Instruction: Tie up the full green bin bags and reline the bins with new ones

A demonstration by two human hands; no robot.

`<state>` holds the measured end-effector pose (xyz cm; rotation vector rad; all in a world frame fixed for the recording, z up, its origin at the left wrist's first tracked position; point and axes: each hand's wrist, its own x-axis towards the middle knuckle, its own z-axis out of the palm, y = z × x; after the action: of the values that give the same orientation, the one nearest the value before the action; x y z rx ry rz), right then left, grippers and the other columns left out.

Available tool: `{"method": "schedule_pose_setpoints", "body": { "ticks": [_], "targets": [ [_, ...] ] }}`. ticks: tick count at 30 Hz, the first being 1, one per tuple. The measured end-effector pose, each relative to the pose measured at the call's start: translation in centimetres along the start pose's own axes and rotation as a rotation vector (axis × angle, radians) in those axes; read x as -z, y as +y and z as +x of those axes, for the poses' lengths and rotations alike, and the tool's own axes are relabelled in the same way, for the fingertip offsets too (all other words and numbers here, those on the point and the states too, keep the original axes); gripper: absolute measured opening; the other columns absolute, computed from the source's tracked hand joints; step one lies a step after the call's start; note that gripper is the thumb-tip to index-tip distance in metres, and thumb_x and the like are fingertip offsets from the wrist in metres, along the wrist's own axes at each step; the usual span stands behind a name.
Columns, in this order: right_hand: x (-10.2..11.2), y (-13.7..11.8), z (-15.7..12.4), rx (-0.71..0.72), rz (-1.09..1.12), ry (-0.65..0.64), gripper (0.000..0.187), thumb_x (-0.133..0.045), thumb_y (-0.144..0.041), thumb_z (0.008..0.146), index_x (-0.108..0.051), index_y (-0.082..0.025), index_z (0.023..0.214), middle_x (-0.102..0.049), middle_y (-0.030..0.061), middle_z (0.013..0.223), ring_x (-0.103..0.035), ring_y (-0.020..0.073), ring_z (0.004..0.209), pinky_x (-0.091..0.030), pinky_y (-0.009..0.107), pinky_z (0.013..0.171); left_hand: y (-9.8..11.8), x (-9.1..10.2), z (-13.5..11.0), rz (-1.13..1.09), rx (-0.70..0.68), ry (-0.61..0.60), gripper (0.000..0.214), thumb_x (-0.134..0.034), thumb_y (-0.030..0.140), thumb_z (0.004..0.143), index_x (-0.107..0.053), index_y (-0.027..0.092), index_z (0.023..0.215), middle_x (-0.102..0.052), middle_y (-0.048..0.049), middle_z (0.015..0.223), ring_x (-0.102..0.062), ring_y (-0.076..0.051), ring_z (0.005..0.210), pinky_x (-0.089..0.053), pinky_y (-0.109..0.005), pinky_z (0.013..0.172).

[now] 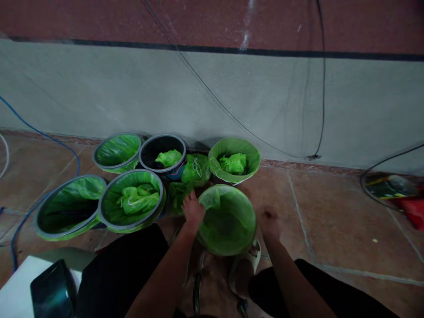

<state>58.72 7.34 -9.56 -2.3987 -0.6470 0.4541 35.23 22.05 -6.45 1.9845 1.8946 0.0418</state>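
Observation:
Between my knees stands a round bin lined with thin green plastic, its mouth facing up at me. My left hand is at its left rim, fingers stretched forward over a loose green plastic bag; whether they press on it I cannot tell. On the other side, my right hand hovers just off the rim with its fingers curled in. It is blurred, and anything inside the curl is hidden.
More lined bins stand left and behind: a grey-rimmed bin and a green bin, both holding bunched green bags. A tied green bag sits between bins. A phone lies lower left. A blue cable crosses the tiles by the wall.

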Motion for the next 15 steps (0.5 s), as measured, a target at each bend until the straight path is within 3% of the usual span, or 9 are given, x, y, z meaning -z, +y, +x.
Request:
{"method": "schedule_pose_setpoints", "body": {
  "ticks": [2, 3, 6, 10, 15],
  "targets": [
    [-0.9, -2.4, 0.2, 0.071, 0.01, -0.012, 0.043, -0.042, -0.032, 0.09, -0.068, -0.009, 0.115, -0.073, 0.0179, 0.104, -0.069, 0.0281, 0.095, -0.053, 0.041, 0.086, 1.9, 0.2, -1.1, -0.006, -0.124, 0.127, 0.061, -0.056, 0.02, 0.087, -0.041, 0.012, 0.146, -0.05, -0.0197, 0.146, -0.049, -0.03, 0.133, -0.041, -0.043, 0.109],
    [-1.7, -3.8, 0.1, 0.126, 0.021, -0.05, 0.04, -0.044, -0.032, 0.091, -0.068, -0.013, 0.117, -0.073, 0.0139, 0.108, -0.069, 0.0249, 0.098, -0.052, 0.037, 0.09, 2.8, 0.0, -1.6, -0.018, -0.22, 0.13, 0.058, -0.053, 0.021, 0.089, -0.042, 0.014, 0.146, -0.048, -0.0175, 0.148, -0.047, -0.029, 0.135, -0.038, -0.042, 0.113],
    [-4.7, -7.3, -0.3, 0.346, -0.086, -0.278, 0.041, -0.048, -0.023, 0.09, -0.062, -0.015, 0.128, -0.07, 0.0122, 0.121, -0.066, 0.0228, 0.111, -0.048, 0.033, 0.1, 4.9, -1.7, -2.2, 0.007, -0.394, -0.049, 0.055, -0.046, 0.022, 0.093, -0.042, 0.018, 0.147, -0.047, -0.0137, 0.15, -0.047, -0.028, 0.134, -0.038, -0.042, 0.113],
    [-7.8, -8.2, -0.2, 0.294, -0.413, -0.397, 0.051, -0.047, -0.021, 0.093, -0.049, -0.01, 0.143, -0.063, 0.0205, 0.13, -0.062, 0.0301, 0.119, -0.044, 0.04, 0.103, 4.9, -5.1, -0.7, 0.111, -0.271, -0.271, 0.07, -0.051, 0.02, 0.088, -0.03, 0.019, 0.156, -0.045, -0.0174, 0.151, -0.046, -0.033, 0.136, -0.043, -0.043, 0.108],
    [-9.9, -5.2, 0.5, 0.28, -0.479, -0.479, 0.054, -0.042, -0.02, 0.095, -0.042, -0.008, 0.148, -0.062, 0.0205, 0.132, -0.062, 0.029, 0.118, -0.045, 0.037, 0.101, 4.1, -7.9, 1.6, 0.167, -0.211, -0.388, 0.071, -0.053, 0.02, 0.087, -0.031, 0.014, 0.154, -0.048, -0.0207, 0.147, -0.045, -0.032, 0.138, -0.039, -0.041, 0.113]
  ]
}}
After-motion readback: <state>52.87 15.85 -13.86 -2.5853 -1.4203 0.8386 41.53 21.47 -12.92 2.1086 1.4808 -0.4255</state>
